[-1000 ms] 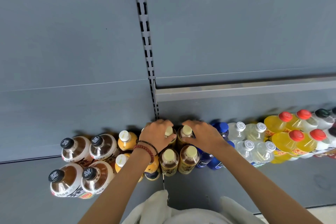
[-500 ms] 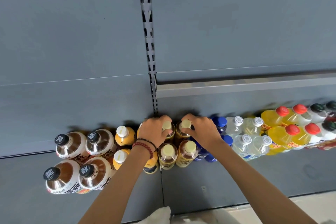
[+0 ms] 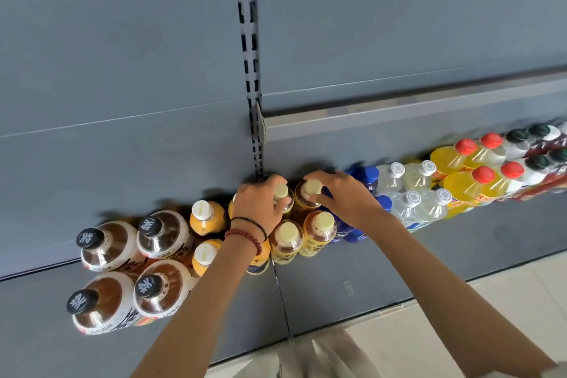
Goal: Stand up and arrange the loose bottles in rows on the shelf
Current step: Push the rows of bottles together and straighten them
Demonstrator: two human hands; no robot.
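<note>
Seen from above, bottles stand in two rows along the back of a grey shelf (image 3: 399, 261). My left hand (image 3: 257, 202) curls round the top of a back-row tea bottle with a cream cap (image 3: 280, 192). My right hand (image 3: 340, 196) pinches the neck of the neighbouring cream-capped tea bottle (image 3: 311, 187). In front of them stand two more cream-capped tea bottles (image 3: 287, 238) (image 3: 320, 228). Small orange bottles with white caps (image 3: 204, 216) stand to the left, one partly hidden under my left wrist.
Large black-capped tea bottles (image 3: 107, 245) fill the left end. To the right come blue bottles (image 3: 368, 178), clear ones (image 3: 411, 202), yellow ones with red caps (image 3: 469, 181) and dark-capped ones (image 3: 540, 163). A slotted upright (image 3: 251, 70) splits the back panel. Pale floor (image 3: 460, 331) lies below.
The view has risen and drifted, showing more floor below the shelf. Both hands stay on the same two back-row tea bottles, which have hardly shifted.
</note>
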